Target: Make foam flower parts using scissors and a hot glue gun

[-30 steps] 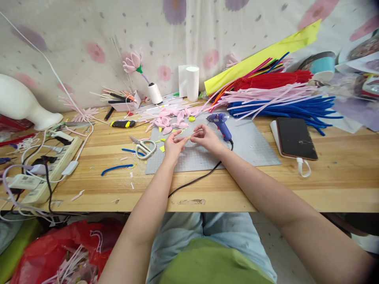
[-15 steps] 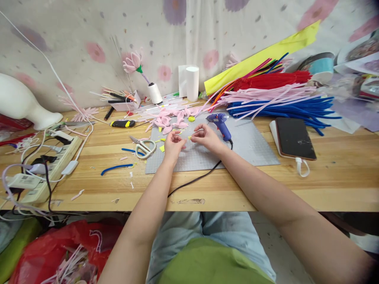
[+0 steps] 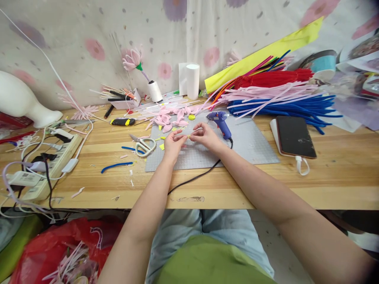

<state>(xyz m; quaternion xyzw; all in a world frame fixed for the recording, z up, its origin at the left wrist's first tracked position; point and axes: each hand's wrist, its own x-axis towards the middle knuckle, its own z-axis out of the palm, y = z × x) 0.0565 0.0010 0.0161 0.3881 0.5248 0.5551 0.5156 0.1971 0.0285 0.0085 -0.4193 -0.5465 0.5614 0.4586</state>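
Observation:
Over the grey cutting mat (image 3: 245,146), my left hand (image 3: 174,145) and my right hand (image 3: 204,137) meet fingertip to fingertip. Between them is a small yellow piece (image 3: 188,136), mostly hidden by the fingers; both hands pinch at it. Pink fuzzy petals (image 3: 166,118) lie just beyond, with a yellow-green bud-like piece (image 3: 191,117) at their right. A blue hot glue gun (image 3: 220,123) rests on the mat to the right of my right hand. Scissors with pale handles (image 3: 145,146) lie to the left of my left hand, near yellow scraps (image 3: 162,146).
Bundles of blue (image 3: 284,108) and red pipe cleaners (image 3: 272,79) lie at the back right. A phone on a stand (image 3: 296,136) is at right. A utility knife (image 3: 122,122), a power strip (image 3: 53,165) and a pink flower in a spool (image 3: 154,91) stand or lie leftward.
My fingertips have drawn closer together around the yellow piece, covering more of it. The things on the table have kept their places.

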